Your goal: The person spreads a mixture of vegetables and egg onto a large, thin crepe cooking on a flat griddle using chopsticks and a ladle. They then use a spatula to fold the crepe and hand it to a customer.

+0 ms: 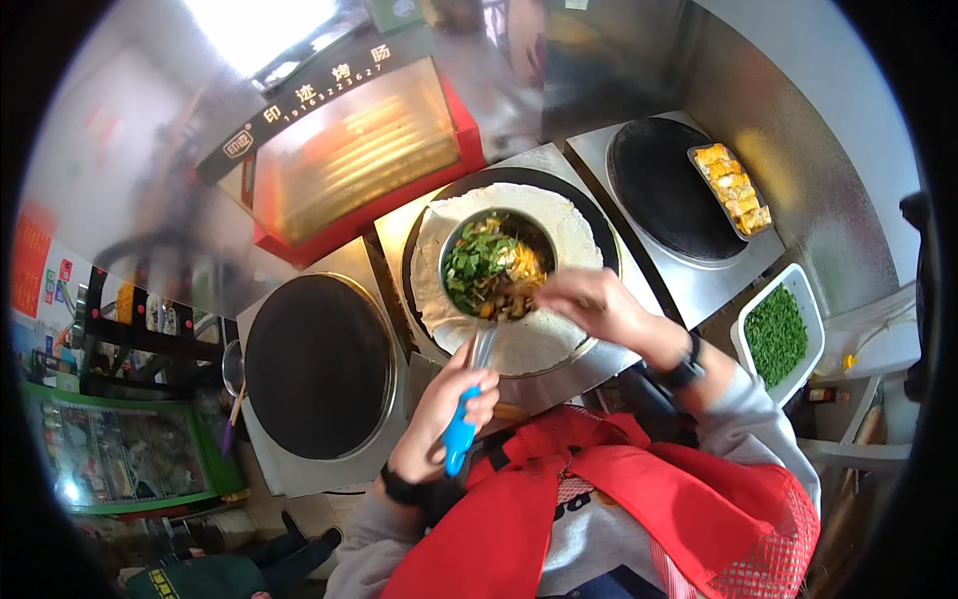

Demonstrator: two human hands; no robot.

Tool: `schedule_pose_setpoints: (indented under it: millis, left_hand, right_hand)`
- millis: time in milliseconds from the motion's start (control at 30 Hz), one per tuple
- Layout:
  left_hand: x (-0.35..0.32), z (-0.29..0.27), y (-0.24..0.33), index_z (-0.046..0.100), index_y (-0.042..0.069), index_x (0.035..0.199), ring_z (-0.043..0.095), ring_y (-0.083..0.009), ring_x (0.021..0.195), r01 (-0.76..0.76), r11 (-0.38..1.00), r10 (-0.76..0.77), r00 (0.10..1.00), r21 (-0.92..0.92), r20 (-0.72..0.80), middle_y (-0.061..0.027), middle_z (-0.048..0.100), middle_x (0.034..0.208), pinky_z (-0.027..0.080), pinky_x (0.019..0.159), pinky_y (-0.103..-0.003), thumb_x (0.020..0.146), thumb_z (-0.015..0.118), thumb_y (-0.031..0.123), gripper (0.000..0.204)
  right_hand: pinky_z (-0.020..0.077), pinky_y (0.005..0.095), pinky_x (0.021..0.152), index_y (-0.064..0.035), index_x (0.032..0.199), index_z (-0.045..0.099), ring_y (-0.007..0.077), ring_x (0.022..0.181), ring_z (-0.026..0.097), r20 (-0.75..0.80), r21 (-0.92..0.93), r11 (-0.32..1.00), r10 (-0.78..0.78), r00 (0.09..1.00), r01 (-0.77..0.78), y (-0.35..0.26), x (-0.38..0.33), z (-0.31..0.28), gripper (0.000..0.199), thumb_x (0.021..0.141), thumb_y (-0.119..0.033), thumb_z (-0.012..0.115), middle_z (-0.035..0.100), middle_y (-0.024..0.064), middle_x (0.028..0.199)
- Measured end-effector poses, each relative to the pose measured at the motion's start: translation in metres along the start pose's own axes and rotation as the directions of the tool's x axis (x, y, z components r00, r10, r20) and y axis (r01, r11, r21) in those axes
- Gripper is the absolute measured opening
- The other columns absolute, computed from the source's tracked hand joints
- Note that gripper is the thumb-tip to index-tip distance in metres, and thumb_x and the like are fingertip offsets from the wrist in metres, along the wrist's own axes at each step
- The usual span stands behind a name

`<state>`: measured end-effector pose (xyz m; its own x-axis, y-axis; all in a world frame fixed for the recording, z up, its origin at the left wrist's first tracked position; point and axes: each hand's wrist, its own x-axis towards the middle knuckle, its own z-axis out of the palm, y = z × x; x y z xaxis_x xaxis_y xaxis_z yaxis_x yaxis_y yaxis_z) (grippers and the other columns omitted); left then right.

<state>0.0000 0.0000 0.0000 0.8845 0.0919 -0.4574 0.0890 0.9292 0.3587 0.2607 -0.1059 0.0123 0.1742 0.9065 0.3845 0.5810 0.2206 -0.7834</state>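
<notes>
My left hand is wrapped round the blue grip of a long-handled metal pan. The pan is over a thin pale crepe on the round black middle griddle. Inside it lie chopped leafy greens, yellow shreds and brown pieces. At the pan's lower right rim is my right hand, its fingers bent together over the food. Whatever those fingertips hold, if anything, is too blurred to make out.
Black griddles stand left and right; the right one bears a tray of yellow rolled food. A white tub of chopped greens stands at right. Behind the griddles is a red-sided glass warmer. Someone in dark clothes is at lower left.
</notes>
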Motion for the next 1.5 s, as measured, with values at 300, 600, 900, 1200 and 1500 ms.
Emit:
schedule_pose_setpoints:
  millis: [300,600,900,1200,1500]
  left_hand:
    - [0.004,0.011,0.005,0.025,0.029,0.153,0.042,-0.0059,0.056,-0.001,1.000,0.001,1.000,-0.021,-0.023,-0.0018,0.045,0.082,0.034,0.043,-0.018,0.094,0.048,0.004,0.067]
    - [-0.017,0.008,-0.006,0.031,0.024,0.148,0.041,-0.0048,0.056,0.002,1.000,-0.002,1.000,0.010,0.020,-0.0010,0.046,0.082,0.034,0.044,-0.018,0.095,0.048,0.004,0.060]
    - [-0.001,0.010,-0.015,0.027,0.027,0.151,0.041,-0.0065,0.054,-0.080,0.996,0.081,0.996,-0.029,0.035,-0.0017,0.046,0.083,0.034,0.041,-0.019,0.095,0.047,0.004,0.064]
    - [-0.001,0.023,-0.007,0.028,0.028,0.152,0.039,-0.0064,0.053,-0.068,0.994,0.064,0.997,-0.080,-0.042,-0.0031,0.044,0.084,0.033,0.040,-0.017,0.095,0.045,0.002,0.065]
    - [0.004,0.012,-0.009,0.031,0.025,0.150,0.039,-0.0050,0.055,-0.067,0.991,0.083,0.988,-0.117,0.133,-0.0019,0.044,0.084,0.035,0.041,-0.017,0.096,0.046,0.003,0.060]
  right_hand:
    - [0.0538,0.0405,0.072,-0.0027,0.101,0.067,0.0341,0.080,0.066,-0.038,-0.104,0.991,-0.085,0.996,0.080,-0.029,-0.004,-0.024,0.014,0.088,-0.008,0.067,0.067,0.0142,0.088]
    - [0.0538,0.0412,0.064,-0.0025,0.096,0.067,0.0343,0.073,0.066,0.002,-0.012,0.946,-0.324,0.946,0.324,-0.027,-0.003,-0.024,0.012,0.085,-0.008,0.070,0.065,0.0149,0.080]
    - [0.0531,0.0417,0.068,-0.0043,0.092,0.068,0.0337,0.077,0.066,0.215,0.008,0.974,-0.225,0.951,0.228,-0.022,-0.002,-0.027,0.011,0.087,-0.014,0.069,0.066,0.0148,0.082]
    - [0.0526,0.0418,0.069,-0.0038,0.097,0.067,0.0363,0.079,0.065,0.113,-0.026,0.989,-0.143,0.983,0.147,-0.012,0.004,-0.033,0.010,0.088,-0.008,0.067,0.066,0.0164,0.084]
    - [0.0548,0.0412,0.073,-0.0057,0.094,0.069,0.0339,0.080,0.066,0.089,-0.107,0.963,-0.237,0.967,0.246,-0.008,0.011,-0.038,0.010,0.085,-0.010,0.070,0.069,0.0121,0.087]
